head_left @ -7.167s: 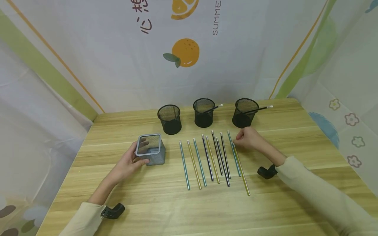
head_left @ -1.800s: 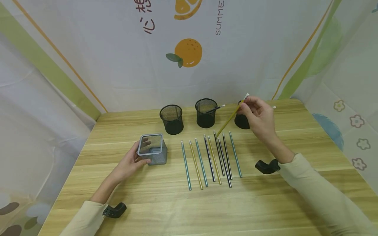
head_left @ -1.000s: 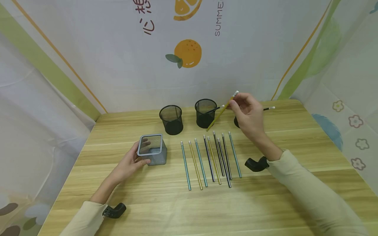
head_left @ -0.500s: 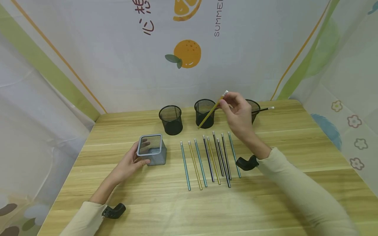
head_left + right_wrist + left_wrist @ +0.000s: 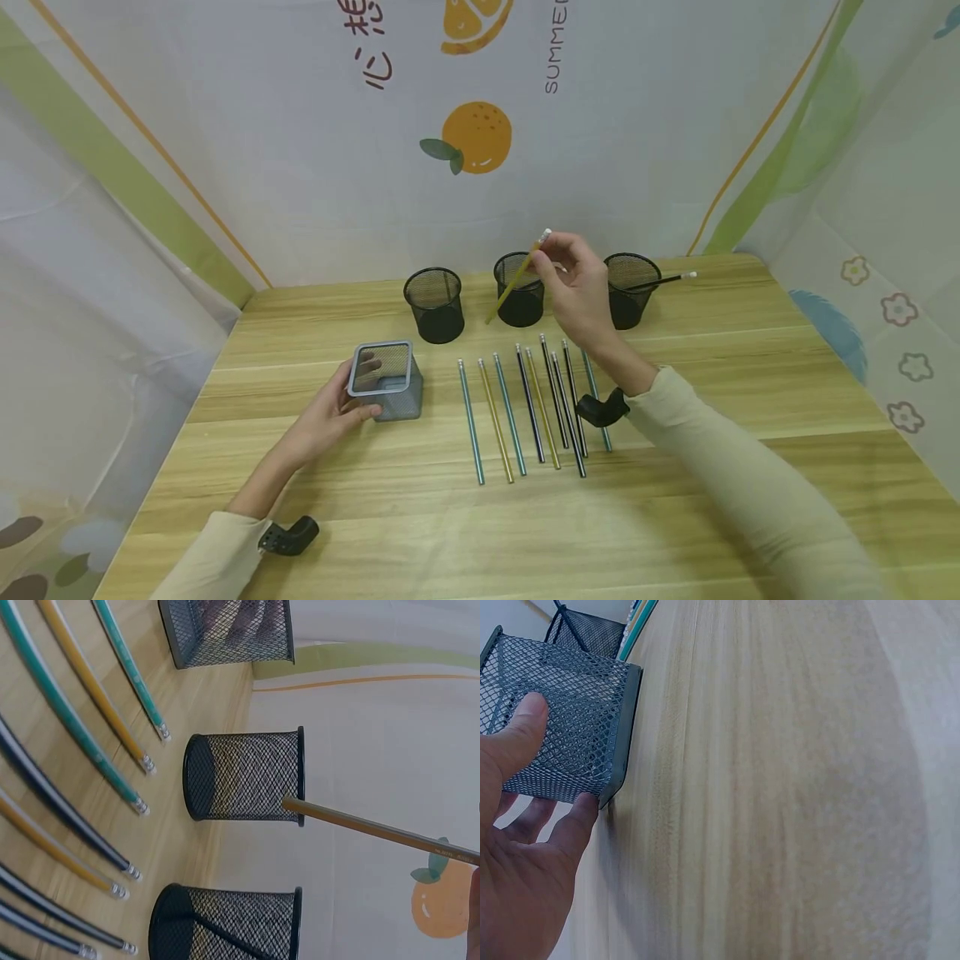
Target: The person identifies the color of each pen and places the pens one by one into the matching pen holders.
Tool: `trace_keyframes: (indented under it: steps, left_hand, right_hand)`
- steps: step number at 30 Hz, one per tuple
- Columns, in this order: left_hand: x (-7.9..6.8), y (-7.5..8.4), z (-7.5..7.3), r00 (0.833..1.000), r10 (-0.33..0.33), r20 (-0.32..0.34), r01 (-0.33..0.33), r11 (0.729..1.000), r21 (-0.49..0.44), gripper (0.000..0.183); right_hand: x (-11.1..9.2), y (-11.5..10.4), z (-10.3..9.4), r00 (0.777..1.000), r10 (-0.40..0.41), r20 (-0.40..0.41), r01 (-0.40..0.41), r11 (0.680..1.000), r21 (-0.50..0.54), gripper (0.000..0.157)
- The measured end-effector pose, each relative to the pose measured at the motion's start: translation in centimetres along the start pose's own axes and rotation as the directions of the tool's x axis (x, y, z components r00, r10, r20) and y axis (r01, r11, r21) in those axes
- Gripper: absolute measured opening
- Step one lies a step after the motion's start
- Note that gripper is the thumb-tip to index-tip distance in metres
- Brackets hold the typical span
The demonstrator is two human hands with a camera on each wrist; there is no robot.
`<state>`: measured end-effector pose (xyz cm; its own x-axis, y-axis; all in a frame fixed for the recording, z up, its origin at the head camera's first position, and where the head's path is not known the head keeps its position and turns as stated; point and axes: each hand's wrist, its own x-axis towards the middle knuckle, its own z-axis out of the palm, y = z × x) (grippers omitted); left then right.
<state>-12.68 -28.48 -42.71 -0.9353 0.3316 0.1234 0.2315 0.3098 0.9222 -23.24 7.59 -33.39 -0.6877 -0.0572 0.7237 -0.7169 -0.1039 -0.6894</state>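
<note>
My left hand (image 5: 324, 425) grips a grey square mesh pen holder (image 5: 397, 402), thumb on the near side and fingers around the far side. The holder (image 5: 574, 731) stands on the table. My right hand (image 5: 583, 292) pinches a yellow pencil (image 5: 513, 288) near its white eraser end. The pencil slants down to the left, in front of the middle black mesh cup (image 5: 520, 312) in the head view. From the right wrist, the pencil's (image 5: 382, 831) lower tip appears beside the rim of the left round black cup (image 5: 247, 776); whether they touch I cannot tell.
Several blue, yellow and dark pencils (image 5: 508, 417) lie in a row on the wooden table (image 5: 450, 542). A right black mesh cup (image 5: 627, 310) holds a black pencil (image 5: 667, 280); another black pencil (image 5: 225, 936) leans in the middle cup. A printed curtain (image 5: 615, 167) hangs behind.
The yellow pencil, earlier on the table at the row's right end, has been picked up. My right hand has carried it leftward from the right cup past the middle cup. The left hand stays put.
</note>
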Motion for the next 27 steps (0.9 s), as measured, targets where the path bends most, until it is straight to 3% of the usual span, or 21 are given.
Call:
trace_keyframes:
  steps: [27]
  left_hand:
    - [-0.1,0.3,0.1,1.0,-0.012,-0.007,0.012,1.0,0.014,0.078]
  right_hand:
    - [1.9,1.4,4.7,0.993,-0.05,-0.106,0.056,0.997,0.054,0.011]
